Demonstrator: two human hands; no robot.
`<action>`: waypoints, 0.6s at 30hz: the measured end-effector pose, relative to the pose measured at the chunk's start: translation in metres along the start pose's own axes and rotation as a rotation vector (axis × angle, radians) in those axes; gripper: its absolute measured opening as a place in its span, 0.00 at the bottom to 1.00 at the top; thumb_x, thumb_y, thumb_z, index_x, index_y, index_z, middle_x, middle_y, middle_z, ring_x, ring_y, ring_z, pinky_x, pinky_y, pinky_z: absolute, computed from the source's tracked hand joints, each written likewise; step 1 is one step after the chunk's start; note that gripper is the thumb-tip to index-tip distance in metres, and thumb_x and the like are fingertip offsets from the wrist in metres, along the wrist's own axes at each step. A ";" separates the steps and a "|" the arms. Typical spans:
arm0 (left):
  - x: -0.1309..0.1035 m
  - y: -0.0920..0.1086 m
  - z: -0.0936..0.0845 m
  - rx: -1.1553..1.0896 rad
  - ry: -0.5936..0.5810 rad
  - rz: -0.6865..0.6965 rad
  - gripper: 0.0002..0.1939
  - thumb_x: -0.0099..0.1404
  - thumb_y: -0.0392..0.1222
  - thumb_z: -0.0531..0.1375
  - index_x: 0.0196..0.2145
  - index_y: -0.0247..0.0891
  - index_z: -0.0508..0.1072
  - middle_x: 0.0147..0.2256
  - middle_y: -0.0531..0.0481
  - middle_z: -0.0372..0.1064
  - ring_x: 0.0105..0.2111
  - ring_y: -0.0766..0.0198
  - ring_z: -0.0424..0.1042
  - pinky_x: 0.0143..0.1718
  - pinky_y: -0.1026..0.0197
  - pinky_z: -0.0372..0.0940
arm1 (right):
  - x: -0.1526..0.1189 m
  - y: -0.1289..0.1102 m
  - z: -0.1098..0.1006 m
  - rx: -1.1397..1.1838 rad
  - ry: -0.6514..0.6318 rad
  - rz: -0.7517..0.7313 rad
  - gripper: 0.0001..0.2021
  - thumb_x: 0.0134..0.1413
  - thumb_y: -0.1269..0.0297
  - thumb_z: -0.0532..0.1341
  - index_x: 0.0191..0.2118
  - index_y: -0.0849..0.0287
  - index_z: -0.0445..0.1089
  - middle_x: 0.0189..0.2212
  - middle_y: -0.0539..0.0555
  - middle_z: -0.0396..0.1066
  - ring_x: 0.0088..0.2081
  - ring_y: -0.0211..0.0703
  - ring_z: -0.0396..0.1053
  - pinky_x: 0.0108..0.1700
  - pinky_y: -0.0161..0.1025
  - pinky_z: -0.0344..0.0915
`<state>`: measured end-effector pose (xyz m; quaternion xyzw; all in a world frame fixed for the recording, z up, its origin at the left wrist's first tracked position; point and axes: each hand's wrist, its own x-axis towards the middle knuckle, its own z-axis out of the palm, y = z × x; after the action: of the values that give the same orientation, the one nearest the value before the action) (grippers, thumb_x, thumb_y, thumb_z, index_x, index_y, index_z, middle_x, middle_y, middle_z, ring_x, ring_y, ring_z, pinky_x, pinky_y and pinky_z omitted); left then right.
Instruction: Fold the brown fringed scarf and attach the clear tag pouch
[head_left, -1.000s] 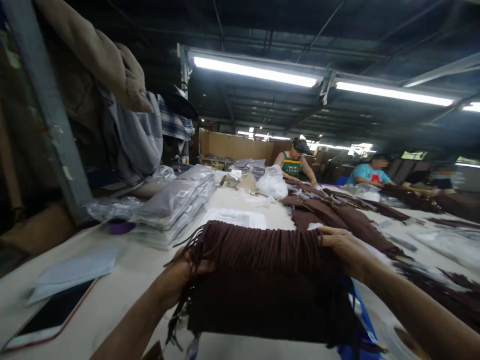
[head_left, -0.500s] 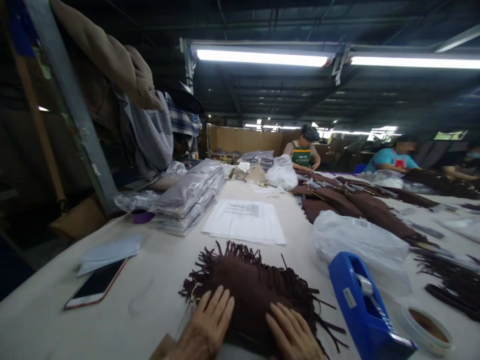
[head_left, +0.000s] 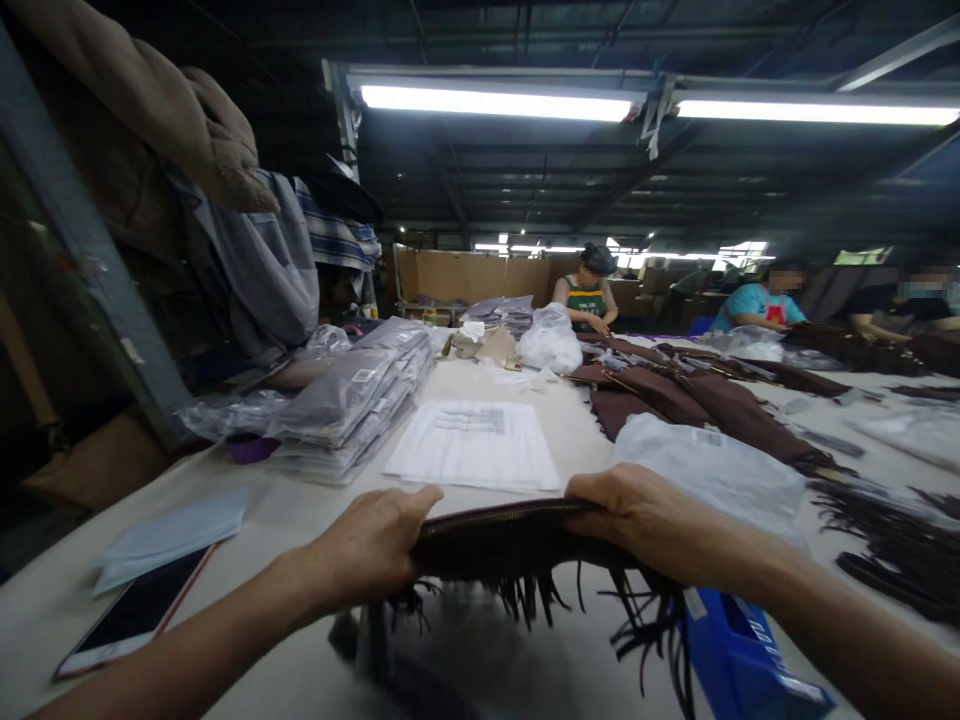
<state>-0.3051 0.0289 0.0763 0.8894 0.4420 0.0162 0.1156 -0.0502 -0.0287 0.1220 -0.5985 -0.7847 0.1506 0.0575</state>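
- A dark brown, soft fringed pouch with a zipper along its top edge (head_left: 510, 548) is held up above the white tabletop (head_left: 289, 515), fringe hanging from its lower edge.
- The left hand (head_left: 379, 535) grips the pouch's left end; the right hand (head_left: 637, 510) is closed on the top edge near its right end. The zipper edge spans the gap between them.
- Beyond the pouch, white printed paper sheets (head_left: 472, 445) lie flat, their near edge just past the zipper.
- Left of the sheets stands a stack of grey packets in clear plastic (head_left: 345, 400); a strip of tabletop separates its near edge from the left hand.
- Farther left, a pale blue folded mask (head_left: 176, 535) overlaps a white-framed smartphone (head_left: 139, 612), near the left forearm.
- Room is tighter on the right: a blue plastic tape dispenser (head_left: 739, 655) sits just beside the hanging fringe, and a cloudy plastic bag (head_left: 720, 475) lies behind the right wrist.
- Below the pouch, a dark shape is too blurred to identify.
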 end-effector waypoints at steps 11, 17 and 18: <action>0.002 -0.018 -0.066 -0.351 -0.364 -0.004 0.08 0.42 0.31 0.52 0.22 0.36 0.69 0.18 0.57 0.57 0.22 0.68 0.59 0.22 0.69 0.51 | 0.005 0.017 -0.015 0.119 -0.237 -0.049 0.05 0.51 0.65 0.58 0.28 0.59 0.68 0.21 0.46 0.64 0.24 0.33 0.60 0.26 0.28 0.54; 0.018 -0.033 -0.059 -0.301 -0.348 -0.080 0.09 0.40 0.31 0.52 0.23 0.35 0.69 0.19 0.57 0.59 0.23 0.65 0.61 0.22 0.68 0.52 | 0.032 0.019 -0.005 -0.064 -0.215 -0.055 0.02 0.49 0.69 0.59 0.31 0.59 0.69 0.25 0.48 0.68 0.27 0.35 0.64 0.26 0.29 0.54; 0.023 -0.036 -0.058 -0.233 -0.322 -0.066 0.09 0.41 0.30 0.52 0.22 0.36 0.68 0.19 0.57 0.59 0.23 0.65 0.61 0.22 0.68 0.53 | 0.038 0.019 -0.004 -0.098 -0.198 -0.063 0.03 0.49 0.71 0.59 0.32 0.59 0.69 0.26 0.48 0.68 0.28 0.36 0.64 0.27 0.30 0.54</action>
<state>-0.3270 0.0787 0.1236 0.8462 0.4418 -0.0791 0.2872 -0.0418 0.0128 0.1161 -0.5579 -0.8114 0.1685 -0.0451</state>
